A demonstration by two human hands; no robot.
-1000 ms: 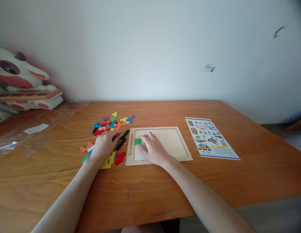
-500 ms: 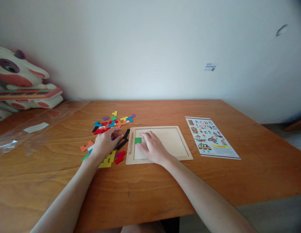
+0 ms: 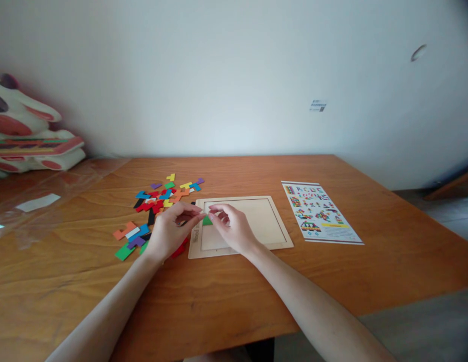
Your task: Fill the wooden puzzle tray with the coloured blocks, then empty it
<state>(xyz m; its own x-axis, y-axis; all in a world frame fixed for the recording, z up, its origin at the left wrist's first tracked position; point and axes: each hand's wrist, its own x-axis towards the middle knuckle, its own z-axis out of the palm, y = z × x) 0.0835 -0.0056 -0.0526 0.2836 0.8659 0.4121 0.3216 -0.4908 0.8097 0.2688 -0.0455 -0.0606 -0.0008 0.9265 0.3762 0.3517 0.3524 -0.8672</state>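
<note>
Over the left side of a pale wooden puzzle tray [image 3: 269, 216], my two hands meet almost fingertip to fingertip. My left hand [image 3: 173, 226] is closed in a pinch, and whatever sits between its thumb and fingers is too small to name. My right hand [image 3: 234, 226] also pinches, its thumb and index finger close to the left fingertips. Just below the fingertips a green puzzle piece [image 3: 207, 220] lies inside the tray's frame, partly covered by the right hand. Several coloured puzzle pieces [image 3: 158, 203] are scattered left of the tray, some hidden behind my left hand.
A printed pattern sheet [image 3: 320, 213] lies right of the tray. At the far left stand a cow-shaped toy keyboard [image 3: 37, 146] and a clear plastic wrapper [image 3: 79, 183] with a white label. The wooden table [image 3: 204, 301] ends at a white wall [image 3: 219, 90].
My left hand has moved right from the loose pieces to the tray's left edge. My right hand has closed from spread fingers into a pinch. The view has shifted slightly right.
</note>
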